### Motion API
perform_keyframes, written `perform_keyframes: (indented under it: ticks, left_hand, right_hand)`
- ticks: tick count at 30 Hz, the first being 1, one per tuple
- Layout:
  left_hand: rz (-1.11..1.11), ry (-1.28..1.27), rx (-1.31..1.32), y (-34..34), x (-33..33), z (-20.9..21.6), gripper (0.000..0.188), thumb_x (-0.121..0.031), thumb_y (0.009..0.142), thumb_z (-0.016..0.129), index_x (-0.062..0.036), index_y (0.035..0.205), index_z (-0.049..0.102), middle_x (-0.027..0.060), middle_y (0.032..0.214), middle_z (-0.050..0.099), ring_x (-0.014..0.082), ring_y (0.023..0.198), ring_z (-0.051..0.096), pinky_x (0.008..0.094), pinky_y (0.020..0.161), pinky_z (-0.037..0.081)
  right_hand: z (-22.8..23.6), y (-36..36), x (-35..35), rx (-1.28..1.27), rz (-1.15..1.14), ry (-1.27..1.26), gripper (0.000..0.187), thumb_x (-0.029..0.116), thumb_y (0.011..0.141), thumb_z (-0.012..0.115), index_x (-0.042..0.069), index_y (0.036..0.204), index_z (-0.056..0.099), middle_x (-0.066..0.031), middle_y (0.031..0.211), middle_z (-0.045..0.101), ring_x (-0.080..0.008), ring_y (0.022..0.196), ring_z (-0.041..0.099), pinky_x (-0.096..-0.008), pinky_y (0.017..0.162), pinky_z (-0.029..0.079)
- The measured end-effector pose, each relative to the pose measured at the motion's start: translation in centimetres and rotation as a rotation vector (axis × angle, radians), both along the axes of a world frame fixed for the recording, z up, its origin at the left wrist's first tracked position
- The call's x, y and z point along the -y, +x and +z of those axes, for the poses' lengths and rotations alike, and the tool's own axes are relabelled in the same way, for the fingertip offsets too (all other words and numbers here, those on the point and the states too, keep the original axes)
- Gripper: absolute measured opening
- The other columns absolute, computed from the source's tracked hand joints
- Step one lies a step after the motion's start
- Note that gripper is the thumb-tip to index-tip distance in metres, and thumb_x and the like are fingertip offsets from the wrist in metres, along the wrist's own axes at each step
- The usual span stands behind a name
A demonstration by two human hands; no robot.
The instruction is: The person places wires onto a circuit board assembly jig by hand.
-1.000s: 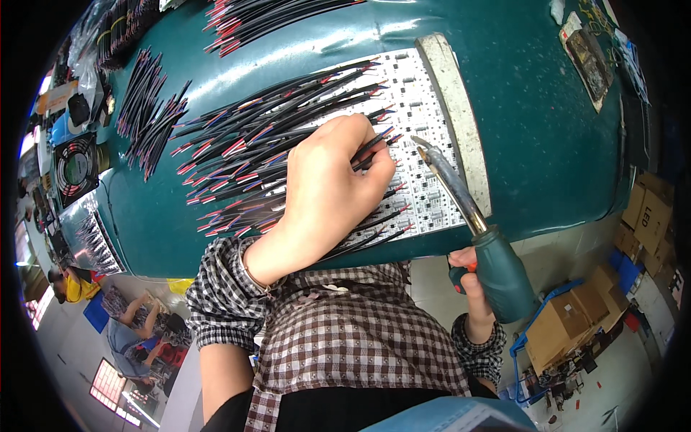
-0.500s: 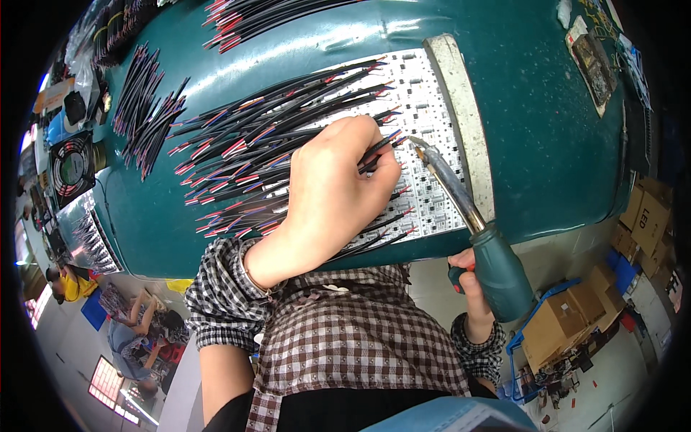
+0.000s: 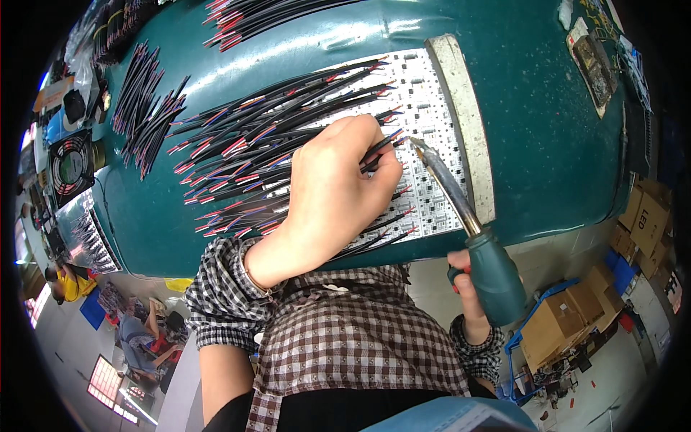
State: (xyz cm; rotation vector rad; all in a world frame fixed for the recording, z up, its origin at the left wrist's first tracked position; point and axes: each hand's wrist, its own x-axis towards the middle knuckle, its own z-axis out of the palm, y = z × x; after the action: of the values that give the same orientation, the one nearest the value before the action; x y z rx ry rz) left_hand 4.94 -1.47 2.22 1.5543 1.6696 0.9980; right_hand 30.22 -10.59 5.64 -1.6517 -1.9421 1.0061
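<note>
My left hand (image 3: 342, 173) is closed in a pinch around a black cable (image 3: 377, 147), whose thin coloured wire ends reach onto the white circuit board panel (image 3: 430, 93). In my right hand (image 3: 469, 288) is a soldering iron (image 3: 497, 277) with a dark green handle, its bent tip at the wire ends just right of my left fingers. Several rows of black cables (image 3: 273, 115) with red, white and blue ends lie across the panel and stick out to its left. Part of the panel is hidden under my left hand and the cables.
A pale metal bar (image 3: 464, 129) lies along the panel's right edge on the green table mat (image 3: 547, 144). Loose cable bundles (image 3: 147, 115) lie at the left, near a black fan (image 3: 72, 167). A soldering tray (image 3: 592, 65) sits far right; cardboard boxes (image 3: 565, 324) stand below.
The soldering iron's handle has swung slightly left and down with my right hand, its tip staying near the wire ends. My left hand holds nearly still. A person in the background has shifted.
</note>
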Motion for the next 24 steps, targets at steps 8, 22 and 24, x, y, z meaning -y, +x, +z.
perform_keyframes:
  ticks: [8, 22, 24]
  left_hand:
    - [-0.008, -0.011, -0.033, 0.00, -0.06, 0.20, 0.013, -0.003, 0.077, 0.069, -0.0011, 0.078, 0.056, 0.0155, 0.071, 0.060, 0.0347, 0.061, 0.061, 0.0418, 0.054, 0.048]
    - [0.028, 0.047, -0.004, 0.50, -0.67, -0.02, 0.017, -0.002, 0.078, 0.073, -0.0009, 0.076, 0.056, 0.0081, 0.062, 0.058, 0.0127, 0.053, 0.055, 0.0278, 0.053, 0.045]
    - [0.028, 0.027, -0.010, 0.46, -0.71, 0.06, 0.017, -0.002, 0.077, 0.073, -0.0007, 0.075, 0.056, 0.0076, 0.061, 0.057, 0.0110, 0.053, 0.053, 0.0271, 0.052, 0.044]
  right_hand:
    - [0.06, -1.24, -0.43, -0.416, -0.251, -0.099, 0.070, 0.035, 0.083, 0.083, -0.008, 0.131, 0.054, -0.0199, 0.109, 0.069, -0.0231, 0.088, 0.072, -0.0318, 0.079, 0.061]
    - [-0.36, -1.02, -0.64, -0.398, -0.239, -0.053, 0.061, 0.034, 0.085, 0.080, -0.008, 0.125, 0.059, -0.0154, 0.099, 0.071, -0.0219, 0.088, 0.071, -0.0325, 0.076, 0.060]
    - [-0.42, -0.46, -0.61, -0.251, -0.133, -0.006, 0.051, 0.035, 0.085, 0.079, -0.004, 0.116, 0.066, -0.0100, 0.092, 0.074, -0.0222, 0.087, 0.069, -0.0349, 0.080, 0.056]
